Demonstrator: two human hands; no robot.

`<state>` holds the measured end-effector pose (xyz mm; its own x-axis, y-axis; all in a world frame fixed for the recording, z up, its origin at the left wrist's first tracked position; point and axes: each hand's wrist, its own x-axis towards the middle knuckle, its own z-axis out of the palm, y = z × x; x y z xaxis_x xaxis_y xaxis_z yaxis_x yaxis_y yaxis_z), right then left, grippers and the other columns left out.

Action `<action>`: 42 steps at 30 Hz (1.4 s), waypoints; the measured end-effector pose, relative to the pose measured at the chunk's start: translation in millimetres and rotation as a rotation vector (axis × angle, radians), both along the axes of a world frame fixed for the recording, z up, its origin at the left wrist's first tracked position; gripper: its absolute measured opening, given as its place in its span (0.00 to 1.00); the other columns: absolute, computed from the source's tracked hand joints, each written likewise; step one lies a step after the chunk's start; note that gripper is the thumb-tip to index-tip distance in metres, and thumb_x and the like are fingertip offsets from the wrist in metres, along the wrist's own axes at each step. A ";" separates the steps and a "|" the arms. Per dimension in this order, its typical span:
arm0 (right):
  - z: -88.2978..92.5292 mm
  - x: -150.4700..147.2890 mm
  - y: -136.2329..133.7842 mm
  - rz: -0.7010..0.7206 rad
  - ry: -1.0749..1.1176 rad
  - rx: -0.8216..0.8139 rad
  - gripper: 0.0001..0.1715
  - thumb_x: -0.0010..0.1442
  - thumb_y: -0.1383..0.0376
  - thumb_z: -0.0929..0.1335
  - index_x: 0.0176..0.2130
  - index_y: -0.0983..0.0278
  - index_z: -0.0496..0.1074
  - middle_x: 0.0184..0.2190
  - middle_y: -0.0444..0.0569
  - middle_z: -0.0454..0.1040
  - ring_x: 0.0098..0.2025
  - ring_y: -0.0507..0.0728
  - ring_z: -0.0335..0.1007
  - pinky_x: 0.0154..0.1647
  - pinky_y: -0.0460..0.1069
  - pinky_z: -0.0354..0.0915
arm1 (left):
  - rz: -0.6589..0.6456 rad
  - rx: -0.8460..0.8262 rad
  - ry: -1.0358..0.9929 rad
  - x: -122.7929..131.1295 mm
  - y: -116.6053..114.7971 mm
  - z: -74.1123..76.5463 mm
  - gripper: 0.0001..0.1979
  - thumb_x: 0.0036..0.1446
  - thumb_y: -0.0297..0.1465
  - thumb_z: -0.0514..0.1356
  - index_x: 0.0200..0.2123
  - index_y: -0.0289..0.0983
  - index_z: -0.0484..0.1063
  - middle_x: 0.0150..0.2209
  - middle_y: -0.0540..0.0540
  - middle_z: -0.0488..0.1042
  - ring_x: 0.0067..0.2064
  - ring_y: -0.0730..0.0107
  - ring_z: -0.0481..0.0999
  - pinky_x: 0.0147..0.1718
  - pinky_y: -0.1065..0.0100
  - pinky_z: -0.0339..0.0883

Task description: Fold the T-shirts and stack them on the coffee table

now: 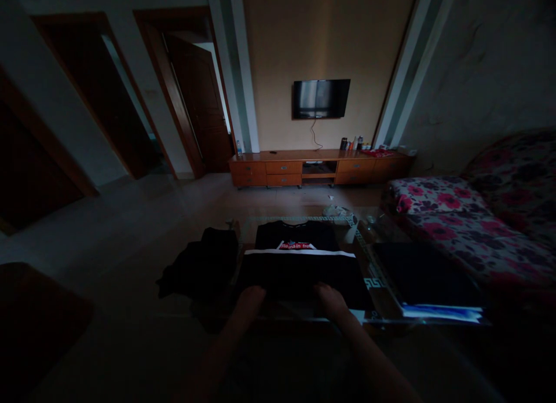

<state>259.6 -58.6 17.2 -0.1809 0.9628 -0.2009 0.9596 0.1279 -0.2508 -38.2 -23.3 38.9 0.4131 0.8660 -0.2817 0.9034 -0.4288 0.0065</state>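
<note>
Black T-shirt with red-white print point(299, 273): flat on glass table point(362, 241), collar at 12 o'clock.
Left hand point(249, 297), right hand point(330, 297): on near hem; fingers' grip too dark to tell.
Care: likely lift both sides evenly.

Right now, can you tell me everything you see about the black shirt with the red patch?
The black shirt looks like soft cloth and lies flat on the glass table, collar pointing away. A white stripe crosses it below a red patch with white lettering, too dim to read fully. The left hand and right hand rest on its near edge. A dark clothes heap sits beside it on the left.
</note>
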 end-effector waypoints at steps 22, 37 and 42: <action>-2.8 7.6 -2.5 -0.003 0.016 -0.006 0.23 0.60 0.77 0.61 0.48 0.62 0.75 0.52 0.55 0.75 0.53 0.57 0.73 0.47 0.47 0.64 | -0.013 0.030 -0.005 -8.0 -0.5 -4.5 0.15 0.60 0.19 0.54 0.45 0.37 0.75 0.47 0.39 0.77 0.49 0.59 0.78 0.47 0.62 0.69; 4.3 6.8 -4.3 -0.029 0.013 0.006 0.20 0.61 0.77 0.60 0.43 0.63 0.75 0.47 0.53 0.77 0.49 0.57 0.74 0.45 0.47 0.63 | -0.060 0.049 -0.024 -3.4 -1.7 -6.5 0.16 0.61 0.20 0.52 0.46 0.38 0.75 0.48 0.40 0.76 0.51 0.58 0.76 0.49 0.60 0.69; 2.3 10.5 -8.0 -0.039 0.030 -0.001 0.22 0.58 0.77 0.62 0.47 0.62 0.74 0.49 0.53 0.76 0.52 0.57 0.72 0.49 0.47 0.63 | -0.084 0.026 -0.029 -3.1 -3.0 -5.6 0.14 0.60 0.21 0.53 0.44 0.37 0.76 0.46 0.40 0.76 0.48 0.59 0.77 0.48 0.61 0.70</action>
